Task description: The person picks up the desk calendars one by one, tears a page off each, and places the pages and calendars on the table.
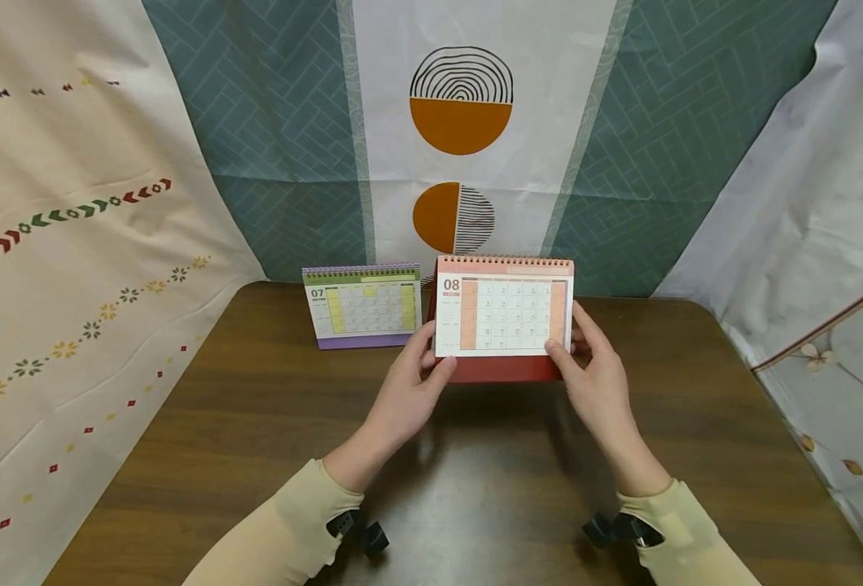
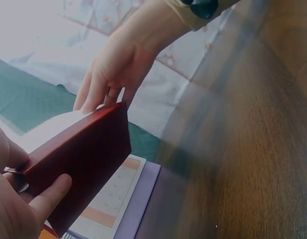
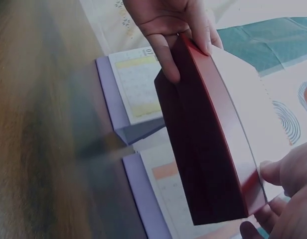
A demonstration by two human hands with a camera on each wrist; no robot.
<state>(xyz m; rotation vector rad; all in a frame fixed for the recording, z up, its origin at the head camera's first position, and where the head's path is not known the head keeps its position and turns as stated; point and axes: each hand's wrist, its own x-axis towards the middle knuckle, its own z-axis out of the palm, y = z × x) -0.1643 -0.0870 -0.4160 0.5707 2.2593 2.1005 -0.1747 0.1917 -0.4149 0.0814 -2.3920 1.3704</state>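
Seemingly placing it, left hand (image 1: 406, 389) and right hand (image 1: 602, 384) pinch the red-based calendar (image 1: 506, 313), which likely needs level lowering below their fingers.

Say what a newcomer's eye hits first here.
First, the red calendar showing 08, held up between the left hand and the right hand. Next, the purple calendar showing 07, standing on the table just left of it in the head view. Then the orange-and-striped circles on the cloth behind.
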